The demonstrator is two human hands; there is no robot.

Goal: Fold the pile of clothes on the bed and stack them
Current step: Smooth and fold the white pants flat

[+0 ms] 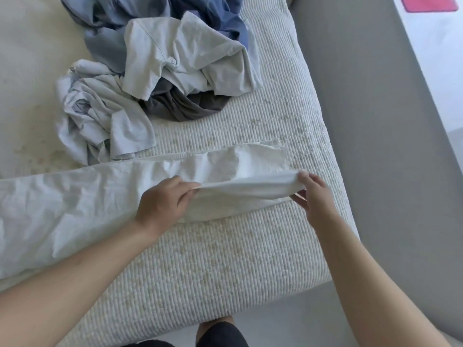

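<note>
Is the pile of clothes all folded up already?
No, the pile of clothes lies crumpled on the bed, while the left hand and right hand pinch a white garment.

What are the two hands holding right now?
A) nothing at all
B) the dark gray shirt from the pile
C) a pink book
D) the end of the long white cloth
D: the left hand and the right hand both pinch the lifted end of the long white cloth, while the dark gray shirt lies untouched in the pile.
</note>
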